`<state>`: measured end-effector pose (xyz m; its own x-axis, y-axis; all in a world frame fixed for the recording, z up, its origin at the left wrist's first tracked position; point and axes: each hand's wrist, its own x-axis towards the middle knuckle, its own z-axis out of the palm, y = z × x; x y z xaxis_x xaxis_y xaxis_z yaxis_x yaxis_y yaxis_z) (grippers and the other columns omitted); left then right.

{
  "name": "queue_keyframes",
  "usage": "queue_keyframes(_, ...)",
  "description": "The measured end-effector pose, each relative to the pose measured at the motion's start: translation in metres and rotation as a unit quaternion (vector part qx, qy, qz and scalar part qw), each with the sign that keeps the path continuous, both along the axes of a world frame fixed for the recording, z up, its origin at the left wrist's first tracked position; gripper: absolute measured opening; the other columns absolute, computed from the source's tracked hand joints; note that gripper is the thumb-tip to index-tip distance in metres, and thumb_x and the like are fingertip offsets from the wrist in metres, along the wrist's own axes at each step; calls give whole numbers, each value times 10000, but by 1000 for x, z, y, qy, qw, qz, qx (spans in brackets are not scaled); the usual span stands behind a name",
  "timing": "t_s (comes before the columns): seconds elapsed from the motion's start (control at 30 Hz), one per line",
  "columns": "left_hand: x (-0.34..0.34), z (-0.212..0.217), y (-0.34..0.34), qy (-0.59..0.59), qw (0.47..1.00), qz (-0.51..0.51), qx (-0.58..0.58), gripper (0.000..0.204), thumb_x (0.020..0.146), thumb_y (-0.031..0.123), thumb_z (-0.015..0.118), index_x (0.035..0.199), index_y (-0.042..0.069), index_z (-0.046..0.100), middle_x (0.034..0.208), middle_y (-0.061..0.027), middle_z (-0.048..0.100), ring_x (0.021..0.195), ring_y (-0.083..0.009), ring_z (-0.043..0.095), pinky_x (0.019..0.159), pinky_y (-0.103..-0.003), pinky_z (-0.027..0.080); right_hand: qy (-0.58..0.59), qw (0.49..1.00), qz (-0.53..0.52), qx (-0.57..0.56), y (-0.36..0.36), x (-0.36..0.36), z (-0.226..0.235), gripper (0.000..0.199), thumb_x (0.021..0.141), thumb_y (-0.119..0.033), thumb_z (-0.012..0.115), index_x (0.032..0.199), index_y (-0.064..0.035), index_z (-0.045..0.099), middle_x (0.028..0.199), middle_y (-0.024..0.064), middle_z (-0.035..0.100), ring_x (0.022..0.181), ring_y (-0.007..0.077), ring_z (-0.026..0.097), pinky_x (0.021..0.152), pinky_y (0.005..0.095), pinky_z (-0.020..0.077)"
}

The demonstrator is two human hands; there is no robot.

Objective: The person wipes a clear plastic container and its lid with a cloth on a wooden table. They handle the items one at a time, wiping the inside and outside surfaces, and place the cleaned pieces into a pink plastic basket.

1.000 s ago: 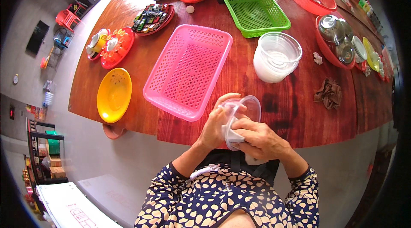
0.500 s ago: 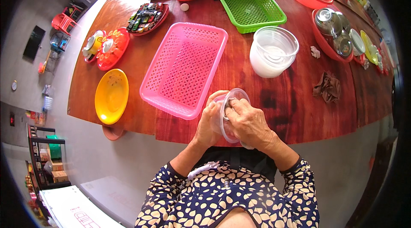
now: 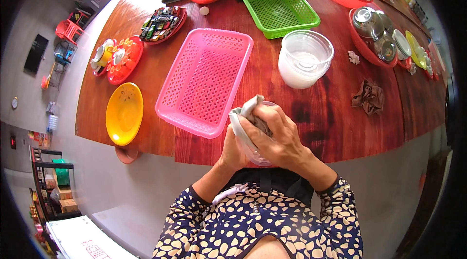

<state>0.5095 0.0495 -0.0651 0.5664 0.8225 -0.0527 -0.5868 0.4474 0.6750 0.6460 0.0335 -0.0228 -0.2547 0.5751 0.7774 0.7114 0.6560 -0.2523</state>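
Near the front edge of the table, my left hand is closed around a clear round plastic container, mostly hidden between my hands. My right hand grips a greyish cloth, pressed over the container's rim, with part of it bunched in my fingers. Beyond my hands to the right stands a stack of clear round plastic containers. A pink perforated basket lies to the left.
A green perforated basket stands farther back. At left are a yellow oval plate, a red tray of cups and a plate of toy cars. To the right lie a crumpled brown cloth and a red basin of metal lids.
My right hand has brought the cloth from inside the container up over its rim, so more cloth shows. The container has tilted, and my left hand still holds it.
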Motion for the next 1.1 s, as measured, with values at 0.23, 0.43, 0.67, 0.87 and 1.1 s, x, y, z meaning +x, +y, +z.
queue_keyframes(0.23,-7,-3,1,-8,998,-38,-55,538,953,439,416,1380,132,301,1287,-156,466,1061,-309,578,686,-411,587,-15,981,-152,-122,14,14,-23,517,742,-196,748,1197,-8,589,1109,151,504,964,307,563,741,379,518)
queue_keyframes(0.43,-2,-8,6,9,999,27,23,546,914,352,502,1354,84,318,1201,-152,514,1026,-292,601,664,-388,601,182,930,-151,-280,1,19,-42,291,831,-193,675,1046,-8,609,996,169,530,867,322,591,721,393,509)
queue_keyframes(0.67,-3,-8,14,28,993,68,95,597,864,312,548,1372,79,338,1205,-158,523,1014,-259,614,675,-316,568,565,676,6,-474,-24,18,-54,174,904,-125,630,1025,0,633,832,4,630,735,47,558,635,229,474)
queue_keyframes(0.87,-20,1,28,47,992,-18,116,813,749,103,592,1488,108,253,1481,-177,289,1358,-306,323,961,-415,492,233,935,-146,-224,-14,48,-34,204,783,-50,689,963,17,621,831,136,591,680,282,629,593,354,508)
queue_keyframes(1.1,2,29,20,336,916,16,218,449,947,48,510,1387,49,425,1215,-95,558,1081,-156,553,937,-317,501,17,988,-132,-76,2,41,-7,368,690,-42,719,1029,27,593,897,162,595,757,325,634,634,389,536)
